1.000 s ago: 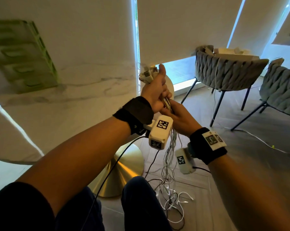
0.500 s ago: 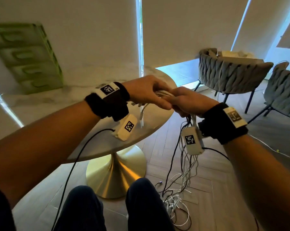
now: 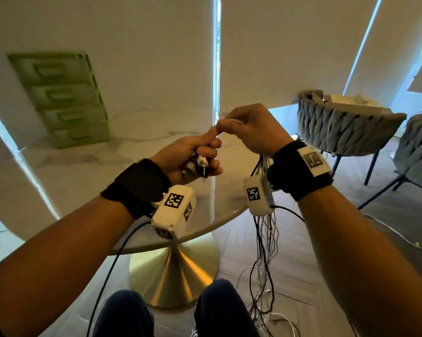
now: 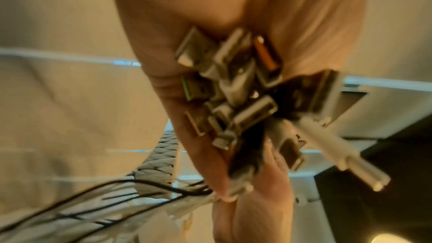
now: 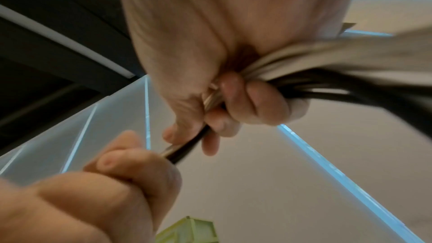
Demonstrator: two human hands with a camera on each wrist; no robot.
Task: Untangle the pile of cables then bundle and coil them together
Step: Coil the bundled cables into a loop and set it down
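We see the left hand (image 3: 193, 156) fisted around the plug ends (image 4: 233, 88) of the black and white cable bundle (image 3: 265, 239). The right hand (image 3: 251, 130) grips the same bundle just beside it, above the round white marble table (image 3: 83, 171); the strands hang to the floor.

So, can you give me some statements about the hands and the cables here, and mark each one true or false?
1. The left hand grips the connector ends of the cables. True.
2. The right hand is open and holds nothing. False: it grips the cable bundle.
3. The cables hang to the floor. True.
4. All cables are white. False: some are black.
5. The green crate lies on the floor. False: it stands on the table.
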